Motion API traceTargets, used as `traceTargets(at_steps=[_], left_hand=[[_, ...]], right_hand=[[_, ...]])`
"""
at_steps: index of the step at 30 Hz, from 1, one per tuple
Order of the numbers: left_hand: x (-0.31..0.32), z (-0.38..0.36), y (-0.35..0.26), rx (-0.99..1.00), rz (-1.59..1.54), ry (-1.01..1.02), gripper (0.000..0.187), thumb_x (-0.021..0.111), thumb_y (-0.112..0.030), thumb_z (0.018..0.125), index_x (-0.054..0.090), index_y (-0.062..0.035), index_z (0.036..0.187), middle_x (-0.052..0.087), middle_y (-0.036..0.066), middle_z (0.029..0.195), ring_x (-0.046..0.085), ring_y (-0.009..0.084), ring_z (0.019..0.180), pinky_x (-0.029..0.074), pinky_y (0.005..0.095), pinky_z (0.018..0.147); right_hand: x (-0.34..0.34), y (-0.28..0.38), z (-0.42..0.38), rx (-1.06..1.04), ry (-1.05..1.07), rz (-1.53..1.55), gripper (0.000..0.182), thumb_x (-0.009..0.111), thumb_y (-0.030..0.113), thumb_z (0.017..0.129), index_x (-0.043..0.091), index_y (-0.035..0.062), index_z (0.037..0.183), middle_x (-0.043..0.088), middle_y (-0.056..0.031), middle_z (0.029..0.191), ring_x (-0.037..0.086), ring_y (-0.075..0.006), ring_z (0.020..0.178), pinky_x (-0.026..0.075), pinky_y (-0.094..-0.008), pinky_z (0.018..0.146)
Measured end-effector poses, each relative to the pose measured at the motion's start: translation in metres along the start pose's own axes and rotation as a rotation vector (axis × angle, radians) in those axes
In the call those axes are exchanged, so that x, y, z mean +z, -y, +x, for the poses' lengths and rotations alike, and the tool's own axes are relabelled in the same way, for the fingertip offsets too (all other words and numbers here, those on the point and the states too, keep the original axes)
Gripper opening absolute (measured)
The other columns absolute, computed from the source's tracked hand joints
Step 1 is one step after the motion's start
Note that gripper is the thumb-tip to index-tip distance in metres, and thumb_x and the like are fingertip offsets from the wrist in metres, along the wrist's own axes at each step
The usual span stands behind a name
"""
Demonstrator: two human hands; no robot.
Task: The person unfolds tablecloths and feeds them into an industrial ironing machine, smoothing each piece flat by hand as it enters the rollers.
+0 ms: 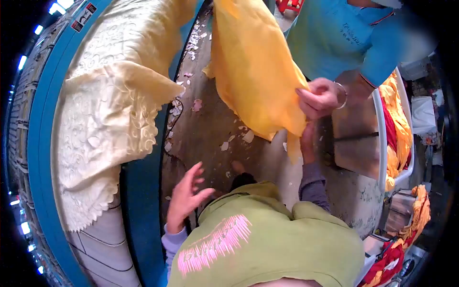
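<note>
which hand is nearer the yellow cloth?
Right. The right hand touches the yellow cloth at its lower edge; the left hand is open, apart, lower left.

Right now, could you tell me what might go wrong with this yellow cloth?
1. The right hand seems to pinch only the bottom edge of the yellow cloth while a co-worker's hand grips it just above; an uneven pull might slip it free.
2. The floor below is littered with flakes, so a dropped cloth could get dirty.
3. The left hand is open and empty, giving no support.
</note>
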State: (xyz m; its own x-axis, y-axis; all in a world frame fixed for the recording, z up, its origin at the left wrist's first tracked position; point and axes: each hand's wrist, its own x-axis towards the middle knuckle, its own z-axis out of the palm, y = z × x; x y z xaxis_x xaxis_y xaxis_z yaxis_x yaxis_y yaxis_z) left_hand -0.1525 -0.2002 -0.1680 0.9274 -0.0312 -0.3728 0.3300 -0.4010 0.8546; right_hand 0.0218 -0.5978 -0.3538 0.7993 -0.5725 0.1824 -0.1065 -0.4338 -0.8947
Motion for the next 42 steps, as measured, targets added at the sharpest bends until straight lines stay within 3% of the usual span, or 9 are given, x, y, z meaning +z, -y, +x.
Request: traceTargets(at_steps=[6,13,19,27,30,33,35,39,42], left_hand=[[0.062,0.058,-0.056,0.256,-0.147,-0.054,0.128,0.085,-0.033,0.058,-0.004,-0.0027,0.144,0.015,0.023,0.148,0.025,0.0352,0.135,0.026,0.0397,0.109],[0.039,0.064,-0.011,0.151,-0.353,-0.377,0.089,0.067,-0.002,0.078,0.01,-0.0098,0.146,0.031,0.02,0.142,0.041,0.0278,0.125,0.048,0.0363,0.09],[0.08,0.049,0.008,0.1,-0.216,-0.315,0.113,0.082,-0.015,0.06,0.007,-0.0087,0.144,0.034,0.019,0.138,0.043,0.0319,0.122,0.038,0.0385,0.098],[0.039,0.046,0.061,0.156,-0.125,-0.979,0.038,0.042,0.008,0.081,0.054,-0.001,0.116,0.062,0.012,0.107,0.06,0.0206,0.099,0.046,0.0288,0.085],[0.02,0.028,0.078,0.08,-0.044,-0.875,0.032,0.04,0.006,0.083,0.06,0.0004,0.107,0.064,0.013,0.097,0.063,0.0199,0.092,0.05,0.0299,0.082],[0.011,0.006,0.107,-0.072,-0.683,-0.519,0.028,0.041,0.004,0.085,0.063,0.0003,0.101,0.064,0.013,0.091,0.063,0.0195,0.089,0.051,0.0301,0.08],[0.002,-0.007,0.112,0.005,-0.76,-0.298,0.035,0.05,0.0,0.084,0.052,-0.0011,0.118,0.06,0.013,0.102,0.061,0.0191,0.096,0.049,0.0306,0.084],[-0.017,-0.031,0.039,0.127,-0.518,0.042,0.072,0.07,-0.009,0.073,0.033,-0.008,0.136,0.051,0.011,0.124,0.05,0.0243,0.114,0.039,0.0377,0.098],[0.007,-0.019,0.05,0.219,-0.163,-0.28,0.058,0.069,-0.013,0.077,0.043,-0.0043,0.127,0.054,0.013,0.12,0.052,0.0219,0.113,0.042,0.0355,0.092]], right_hand=[[0.078,0.168,-0.105,-0.074,0.878,0.577,0.044,0.059,0.015,0.079,0.045,-0.0025,0.117,0.051,-0.0116,0.11,0.047,-0.0201,0.103,0.039,-0.0312,0.086],[0.12,0.211,-0.129,0.024,1.368,0.758,0.021,0.049,0.001,0.086,0.058,-0.0007,0.104,0.064,-0.006,0.09,0.058,-0.0143,0.084,0.048,-0.0273,0.072],[0.099,0.219,-0.164,-0.105,1.206,0.637,0.013,0.049,0.004,0.081,0.057,-0.0026,0.089,0.058,-0.0089,0.071,0.055,-0.0181,0.065,0.044,-0.0317,0.06],[0.098,0.232,-0.174,-0.587,1.212,0.321,0.012,0.061,0.013,0.079,0.061,0.0024,0.083,0.055,-0.0169,0.068,0.054,-0.0292,0.058,0.044,-0.0351,0.055],[0.097,0.219,-0.173,-0.127,1.153,0.4,0.018,0.059,0.022,0.089,0.063,0.0056,0.092,0.059,-0.0037,0.068,0.054,-0.0144,0.056,0.044,-0.0282,0.052],[0.102,0.208,-0.177,0.348,1.0,0.638,0.024,0.054,0.029,0.093,0.061,0.0066,0.098,0.057,0.0048,0.071,0.051,-0.0055,0.059,0.042,-0.0227,0.051],[0.097,0.231,-0.175,0.506,0.951,0.669,0.026,0.053,0.031,0.094,0.06,0.0077,0.1,0.057,0.0051,0.075,0.05,-0.0034,0.06,0.041,-0.0204,0.051],[0.072,0.246,-0.219,0.289,1.31,0.71,0.021,0.056,0.023,0.092,0.061,0.0045,0.101,0.06,0.0019,0.081,0.056,-0.0047,0.072,0.046,-0.0213,0.059],[0.072,0.289,-0.245,-0.086,1.358,0.644,0.018,0.059,0.015,0.089,0.063,-0.0003,0.097,0.065,-0.0027,0.082,0.06,-0.0093,0.073,0.047,-0.0249,0.061]])
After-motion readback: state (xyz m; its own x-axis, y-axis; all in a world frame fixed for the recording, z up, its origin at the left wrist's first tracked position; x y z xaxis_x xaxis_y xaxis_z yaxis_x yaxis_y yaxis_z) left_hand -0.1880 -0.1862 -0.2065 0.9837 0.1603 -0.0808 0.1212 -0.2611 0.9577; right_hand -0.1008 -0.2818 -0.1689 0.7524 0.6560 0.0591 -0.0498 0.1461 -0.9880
